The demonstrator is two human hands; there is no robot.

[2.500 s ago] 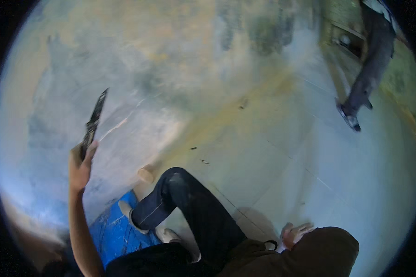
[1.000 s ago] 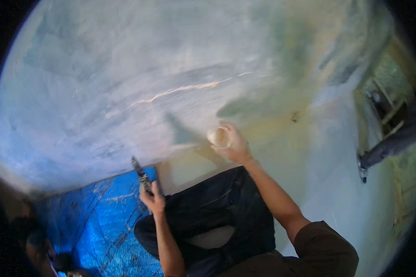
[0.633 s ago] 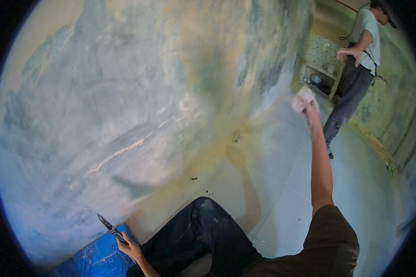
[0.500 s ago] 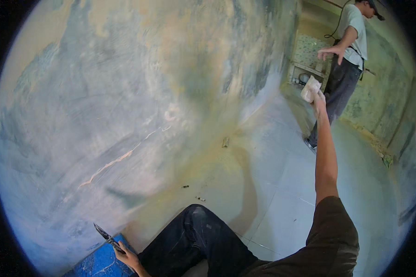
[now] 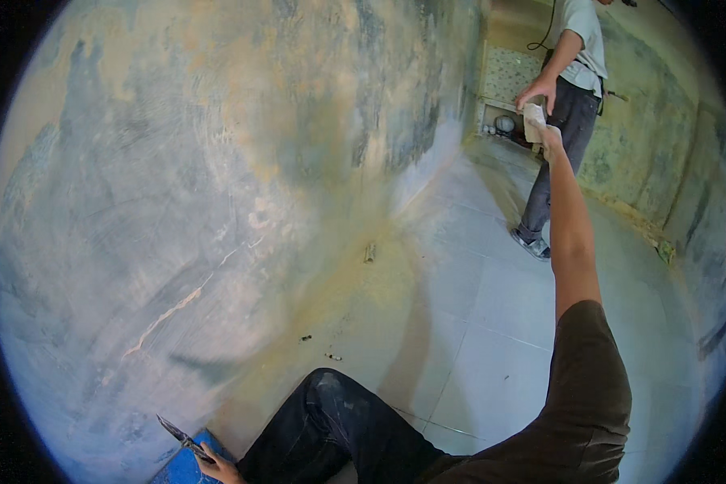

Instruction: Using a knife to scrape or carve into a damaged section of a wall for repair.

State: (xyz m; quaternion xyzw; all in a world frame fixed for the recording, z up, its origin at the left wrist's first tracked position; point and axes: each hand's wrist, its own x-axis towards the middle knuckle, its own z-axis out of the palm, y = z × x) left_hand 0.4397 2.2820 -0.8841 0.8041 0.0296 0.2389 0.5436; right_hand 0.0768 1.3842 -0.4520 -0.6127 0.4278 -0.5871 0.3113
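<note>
Here's the right hand [image 5: 551,142], at the end of a fully extended arm, fingers wrapped round a pale cup-like object [image 5: 534,126], held up in front of a co-worker's dark trousers [image 5: 570,109]. And right above it, a co-worker's hand [image 5: 538,90], fingers spread downward at its top edge; touching or just short, I can't tell! Down at lower left, the left hand [image 5: 221,469] grips a dark knife [image 5: 187,440], blade angled toward the stained wall [image 5: 161,169], near the blue sheet [image 5: 183,466].

This looks like mid-handover. The next move seems to call for patience: keep the right hand's grip steady until those other fingers have a secure hold, and keep that blade well away.
</note>
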